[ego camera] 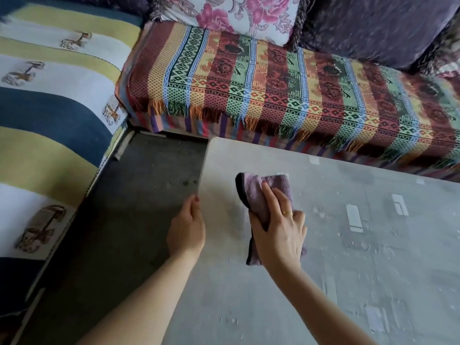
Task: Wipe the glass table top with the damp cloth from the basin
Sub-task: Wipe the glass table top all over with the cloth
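Right hand (278,227): lying palm-down on the cloth (258,192), fingers stretched flat and pressing it onto the glass, thumb spread toward the cloth's left edge; a gold ring is showing on one finger.
Left hand (187,229): resting at the left edge of the worktop (348,257), fingers loosely curved along the rim; whether it is gripping the edge I cannot tell.
Cloth: a folded purple towel with a dark border, lying near the far left corner of the glass, partly hidden under the right hand.
Worktop: grey glass carrying pale streaks, specks and bright rectangular reflections on its right part.
Sofa seat (286,90): sitting just beyond the far edge, draped in a striped, fringed woven throw.
Cushions: a floral one (239,13) and a dark purple one (373,28) leaning behind it.
Floor (139,190): dark, showing to the left of the glass.
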